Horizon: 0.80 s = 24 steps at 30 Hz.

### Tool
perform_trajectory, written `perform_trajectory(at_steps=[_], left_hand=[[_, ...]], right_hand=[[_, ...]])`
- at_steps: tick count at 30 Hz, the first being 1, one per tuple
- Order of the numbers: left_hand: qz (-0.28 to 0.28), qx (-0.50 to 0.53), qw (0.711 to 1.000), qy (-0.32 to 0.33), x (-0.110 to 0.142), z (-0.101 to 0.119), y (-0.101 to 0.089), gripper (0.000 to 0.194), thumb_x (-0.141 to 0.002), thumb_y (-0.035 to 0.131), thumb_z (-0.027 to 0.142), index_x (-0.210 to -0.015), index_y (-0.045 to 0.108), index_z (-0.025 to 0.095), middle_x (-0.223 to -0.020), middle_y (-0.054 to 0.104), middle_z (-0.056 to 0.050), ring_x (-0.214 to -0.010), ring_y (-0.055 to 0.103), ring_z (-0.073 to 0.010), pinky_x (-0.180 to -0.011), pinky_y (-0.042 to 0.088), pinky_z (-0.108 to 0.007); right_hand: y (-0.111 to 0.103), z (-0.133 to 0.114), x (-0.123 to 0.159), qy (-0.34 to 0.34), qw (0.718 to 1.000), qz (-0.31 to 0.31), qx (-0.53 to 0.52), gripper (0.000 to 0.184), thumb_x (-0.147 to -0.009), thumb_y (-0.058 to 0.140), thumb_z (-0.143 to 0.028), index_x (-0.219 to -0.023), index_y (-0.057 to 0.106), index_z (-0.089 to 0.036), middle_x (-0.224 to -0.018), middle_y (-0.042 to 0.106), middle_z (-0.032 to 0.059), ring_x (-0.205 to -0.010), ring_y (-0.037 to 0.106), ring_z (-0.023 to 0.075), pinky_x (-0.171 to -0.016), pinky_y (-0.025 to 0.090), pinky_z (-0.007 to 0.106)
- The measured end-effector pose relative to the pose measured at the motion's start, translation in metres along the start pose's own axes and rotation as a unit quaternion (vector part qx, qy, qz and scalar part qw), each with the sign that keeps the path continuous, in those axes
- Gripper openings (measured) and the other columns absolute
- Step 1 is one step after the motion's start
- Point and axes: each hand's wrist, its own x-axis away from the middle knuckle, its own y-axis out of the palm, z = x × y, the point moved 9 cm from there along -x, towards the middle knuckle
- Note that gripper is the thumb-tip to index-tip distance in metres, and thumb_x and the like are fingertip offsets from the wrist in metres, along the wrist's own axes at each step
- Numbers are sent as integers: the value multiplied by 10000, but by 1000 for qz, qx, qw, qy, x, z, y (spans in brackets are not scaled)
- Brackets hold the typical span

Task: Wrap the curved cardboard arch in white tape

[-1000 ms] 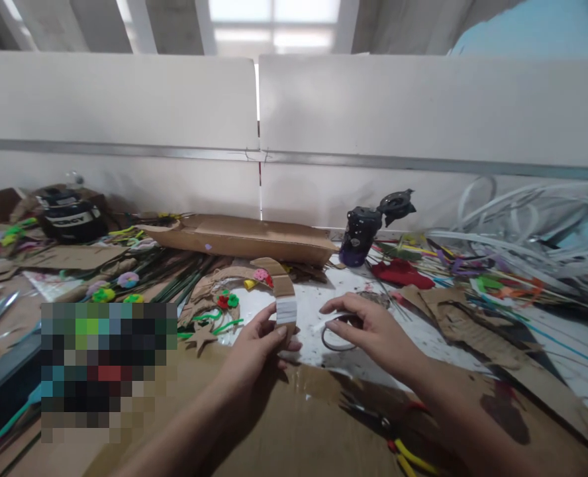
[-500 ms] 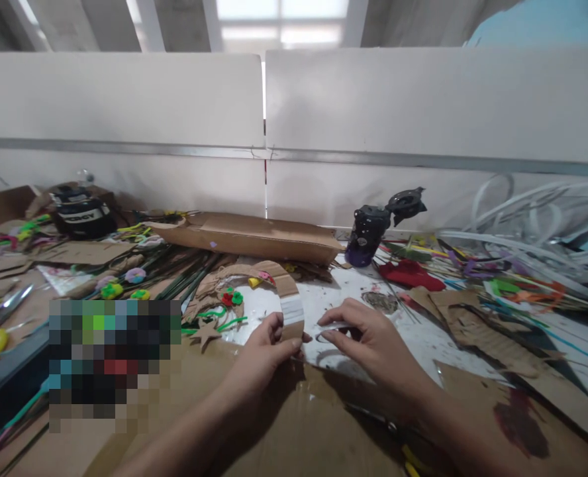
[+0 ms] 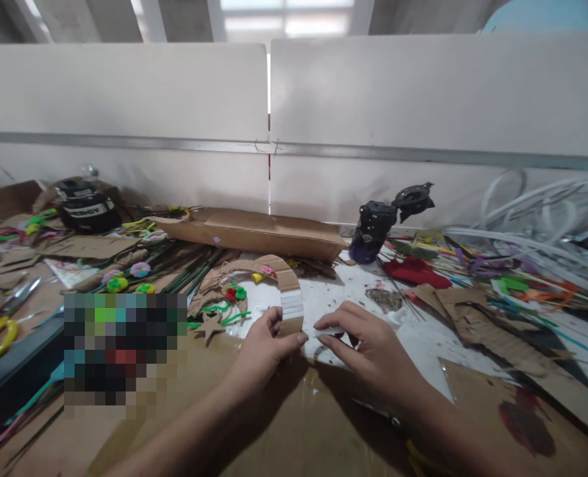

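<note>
Curving just over the surface [image 3: 336,295], one brown cardboard ring [image 3: 291,281], banded white, is pinched by the left hand [image 3: 264,348], fingers closed on it. One pale strip [image 3: 330,331] is held by the right hand [image 3: 373,341], fingers barely parted. One jar [image 3: 88,211] and one cup [image 3: 371,232] can be spotted, contents hidden.

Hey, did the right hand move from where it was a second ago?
Yes. The right hand has moved left: its fingertips now sit closer to being under the gap between the white panels.
</note>
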Motion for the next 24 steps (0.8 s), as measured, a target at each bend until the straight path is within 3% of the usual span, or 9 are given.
perform_trajectory(at_steps=[10, 16, 20, 24], left_hand=[[39, -74, 996, 18, 3, 9, -5, 376, -718, 836, 155, -1067, 701, 190, -1129, 760, -141, -901, 700, -239, -745, 521, -312], [47, 1, 998, -36, 13, 0, 6, 469, -743, 767, 161, -1192, 664, 252, -1036, 736, -75, -660, 592, -131, -552, 397, -225], [63, 15, 997, -43, 14, -7, 5, 514, -711, 707, 130, -1204, 667, 270, -929, 709, -44, -635, 554, -122, -580, 408, -228], [68, -30, 997, -24, 8, -13, -2, 365, -722, 785, 205, -1075, 696, 220, -891, 683, -45, -676, 571, -148, -612, 417, -253]], right_hand=[[3, 14, 0, 81, 997, 1, 0, 113, -950, 662, -242, -908, 765, -261, -906, 691, 9, -853, 651, 202, -772, 443, 327], [-2, 17, -2, 101, 994, 18, -34, 119, -925, 675, -250, -836, 755, -249, -864, 678, 13, -844, 639, 209, -772, 443, 329], [-3, 17, -1, 116, 992, 29, -48, 130, -911, 683, -281, -814, 762, -245, -836, 676, 18, -811, 635, 213, -747, 439, 327], [1, 15, 1, 134, 989, 28, -50, 144, -901, 689, -289, -790, 764, -235, -811, 677, 23, -787, 636, 216, -729, 435, 330]])
